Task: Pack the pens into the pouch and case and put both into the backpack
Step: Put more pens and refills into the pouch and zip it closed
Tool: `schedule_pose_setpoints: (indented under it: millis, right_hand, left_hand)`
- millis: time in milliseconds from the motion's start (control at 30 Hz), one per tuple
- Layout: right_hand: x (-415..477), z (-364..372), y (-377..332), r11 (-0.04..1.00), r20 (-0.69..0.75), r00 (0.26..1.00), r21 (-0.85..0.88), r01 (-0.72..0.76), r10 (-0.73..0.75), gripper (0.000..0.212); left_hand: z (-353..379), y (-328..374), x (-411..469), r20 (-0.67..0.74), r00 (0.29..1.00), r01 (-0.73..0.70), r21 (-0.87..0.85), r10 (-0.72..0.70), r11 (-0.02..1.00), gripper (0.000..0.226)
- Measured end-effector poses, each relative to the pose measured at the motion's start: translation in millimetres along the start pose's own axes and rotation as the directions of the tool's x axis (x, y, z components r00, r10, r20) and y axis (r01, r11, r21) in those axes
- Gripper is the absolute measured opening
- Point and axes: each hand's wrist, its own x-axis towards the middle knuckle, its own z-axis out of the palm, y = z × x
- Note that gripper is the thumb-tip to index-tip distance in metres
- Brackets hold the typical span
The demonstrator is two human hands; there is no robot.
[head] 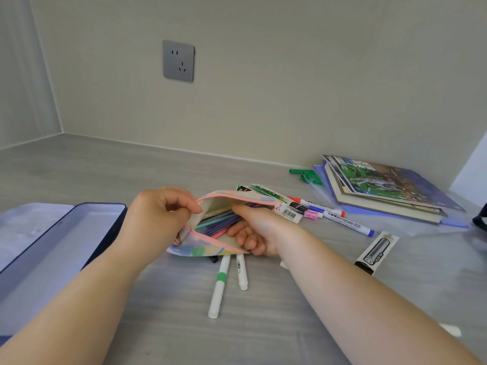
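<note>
A cream pouch (218,206) with a pink zipper and pastel dots lies open in the middle of the grey surface. My left hand (158,214) pinches its upper zipper edge and holds the mouth apart. My right hand (259,230) reaches into the opening, fingers on a bundle of coloured pens (218,223) inside. Two white pens (220,284) lie in front of the pouch, one with a green band. Whiteboard markers (340,218) lie to the right. An open dark-blue case (60,238) with a pale lining sits at the left. No backpack is visible.
A stack of books (387,188) on a translucent folder lies at the back right, with green pieces (307,175) beside it. A packaged item (376,252) lies at the right. Packaged pens (268,194) sit behind the pouch. A wall with a socket (178,60) rises behind.
</note>
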Motion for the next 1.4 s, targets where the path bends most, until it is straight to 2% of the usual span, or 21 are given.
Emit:
schedule_pose_setpoints:
  millis: [167,300,367,467,533,600,667,700,800,900,1033,1100,1167,1267,1333,1400]
  right_hand:
    - [-3.1,-23.4,-0.9,0.987,-0.034,0.998,-0.154,0.05,-0.056,0.056]
    - [-31.6,-54.3,2.8,0.929,-0.011,0.977,-0.311,0.2,-0.214,0.037]
    - [-55.8,-75.4,8.4,0.855,-0.052,0.955,-0.46,0.237,-0.293,0.032]
    - [-96.1,-106.0,26.3,0.678,-0.079,0.933,-0.709,0.196,-0.352,0.033]
    - [-123.4,-118.8,42.1,0.622,-0.006,0.961,-0.764,0.173,-0.275,0.02]
    - [-143.5,-124.7,60.5,0.553,0.053,0.984,-0.822,0.14,-0.17,0.035]
    - [-155.5,-128.3,79.0,0.432,0.044,0.989,-0.896,0.102,-0.143,0.045]
    - [-158.5,-129.3,86.4,0.386,0.04,0.987,-0.917,0.098,-0.155,0.044]
    - [-162.7,-128.1,98.4,0.341,0.019,0.971,-0.934,0.102,-0.237,0.031]
    - [-158.9,-126.9,101.6,0.286,0.01,0.947,-0.952,0.108,-0.321,0.032]
    - [-143.6,-117.4,101.1,0.314,0.026,0.894,-0.931,0.184,-0.446,0.031]
    - [-131.0,-109.2,97.8,0.343,0.028,0.87,-0.912,0.224,-0.493,0.016]
    - [-117.4,-102.0,91.9,0.358,0.03,0.858,-0.901,0.246,-0.513,0.005]
    - [-100.3,-98.1,83.0,0.376,0.036,0.863,-0.89,0.257,-0.504,0.004]
    - [-93.8,-101.9,78.5,0.435,0.035,0.873,-0.857,0.276,-0.486,0.006]
    - [-90.4,-113.6,75.8,0.545,0.002,0.885,-0.787,0.288,-0.465,0.015]
  left_hand:
    - [-1.8,-3.1,1.9,-0.017,1.0,-0.019,0.036,0.019,0.999,0.056]
    - [-0.3,-3.3,1.2,0.007,0.999,-0.046,0.084,0.046,0.995,0.054]
    - [0.8,-2.0,0.2,0.018,0.998,-0.056,0.098,0.055,0.994,0.052]
    - [1.2,-2.0,-1.6,0.023,0.998,-0.064,0.109,0.062,0.992,0.053]
    - [1.3,-1.6,-2.8,0.038,0.997,-0.066,0.114,0.062,0.991,0.054]
    - [1.9,-0.3,-4.4,0.038,0.997,-0.07,0.109,0.066,0.992,0.053]
    - [3.4,1.9,-7.1,0.041,0.997,-0.076,0.116,0.072,0.99,0.051]
    - [4.3,3.6,-8.8,0.044,0.996,-0.08,0.124,0.075,0.989,0.051]
    - [7.1,8.8,-13.2,0.074,0.993,-0.105,0.124,0.096,0.987,0.055]
    - [8.4,12.6,-16.1,0.101,0.989,-0.123,0.122,0.111,0.985,0.06]
    - [7.7,12.3,-15.8,0.086,0.991,-0.109,0.104,0.101,0.989,0.06]
    - [7.4,11.5,-15.9,0.083,0.992,-0.108,0.099,0.1,0.989,0.059]
    - [7.3,10.2,-15.2,0.083,0.991,-0.115,0.098,0.107,0.988,0.058]
    - [6.3,6.3,-13.1,0.071,0.991,-0.116,0.104,0.109,0.988,0.057]
    - [4.4,2.2,-11.5,0.071,0.992,-0.111,0.123,0.102,0.986,0.057]
    - [2.1,-1.6,-10.9,0.086,0.992,-0.111,0.174,0.097,0.978,0.057]
